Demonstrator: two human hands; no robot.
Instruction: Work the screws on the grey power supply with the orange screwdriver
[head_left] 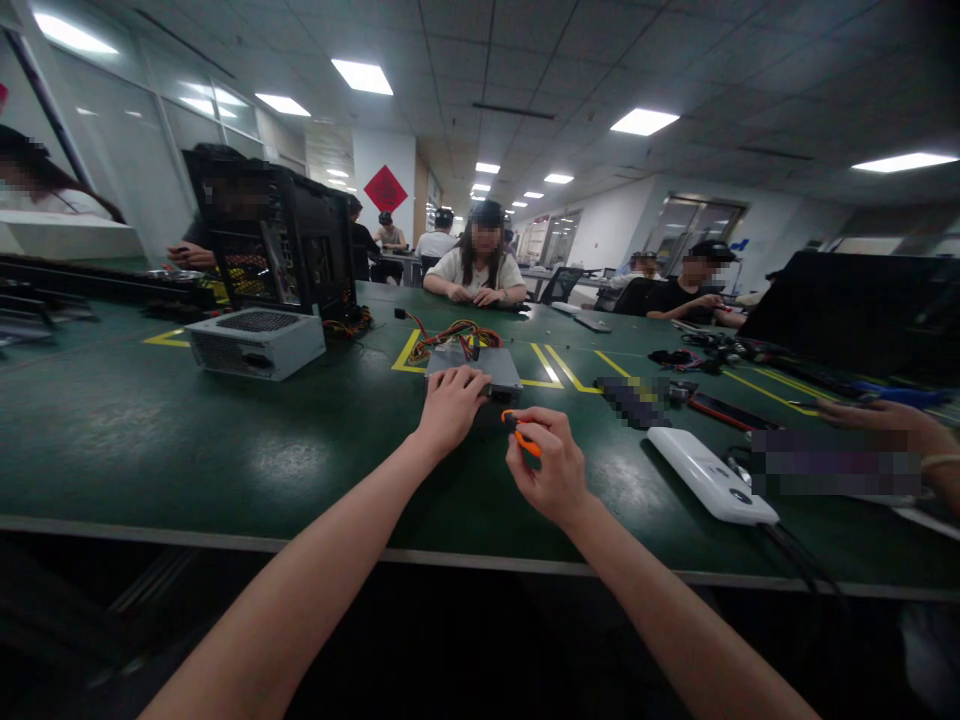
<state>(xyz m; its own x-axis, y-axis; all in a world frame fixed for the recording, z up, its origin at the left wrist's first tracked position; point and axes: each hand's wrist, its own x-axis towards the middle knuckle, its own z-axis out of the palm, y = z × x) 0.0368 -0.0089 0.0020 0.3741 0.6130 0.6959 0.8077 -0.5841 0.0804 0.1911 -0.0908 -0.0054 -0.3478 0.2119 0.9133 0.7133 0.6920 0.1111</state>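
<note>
A flat grey computer power supply (504, 366) lies on the green table in front of me. Its bundle of colored cables (469, 335) spreads out behind it. My left hand (452, 410) is laid over the near left edge of the power supply, with the curved fingers gripping its top and front. Just to the right, my right hand (549, 458) is closed around a screwdriver (528, 443) with an orange and black handle. The screwdriver points up and left toward the front of the power supply. Its tip is too small to make out.
A second power supply (259, 342) and an open black computer case (289, 235) stand at left. To the right lie a white power bank-like device (709, 474), cables and a dark monitor (862, 315). A co-worker's hand (892, 430) reaches in there; another person sits opposite.
</note>
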